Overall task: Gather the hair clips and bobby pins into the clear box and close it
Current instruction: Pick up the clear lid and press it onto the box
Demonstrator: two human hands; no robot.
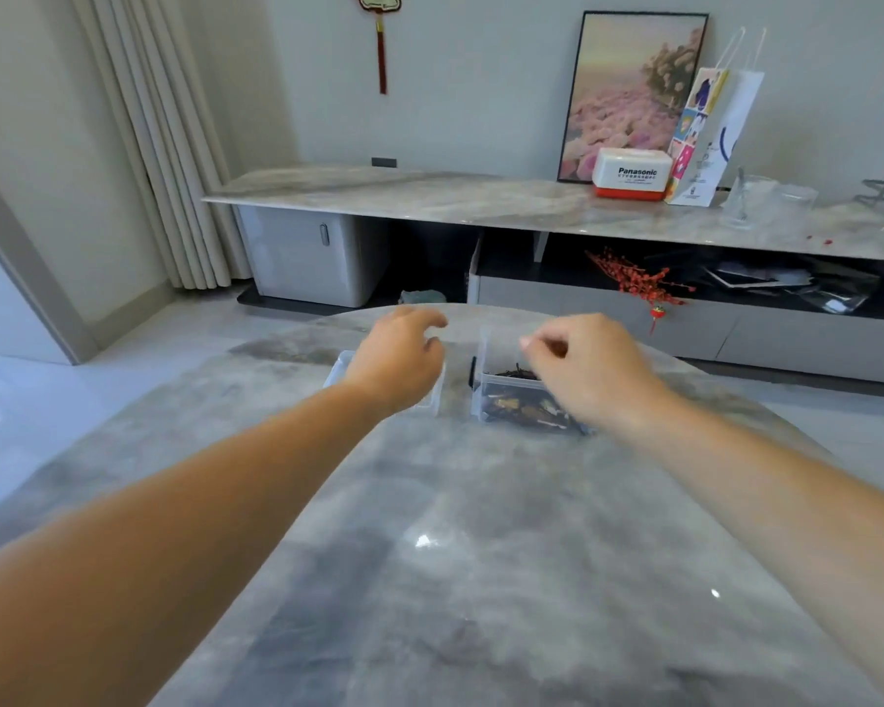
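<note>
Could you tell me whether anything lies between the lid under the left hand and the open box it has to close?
Nothing visible does. The lid lies flat beside the clear box, with only bare table between them. The right hand hovers over the box's opening and would need to withdraw.

We see our left hand hovering, fingers loosely curled, over the clear lid on the table. Just right of it, our right hand hangs over the box, dark clips heaped beneath its palm.
</note>
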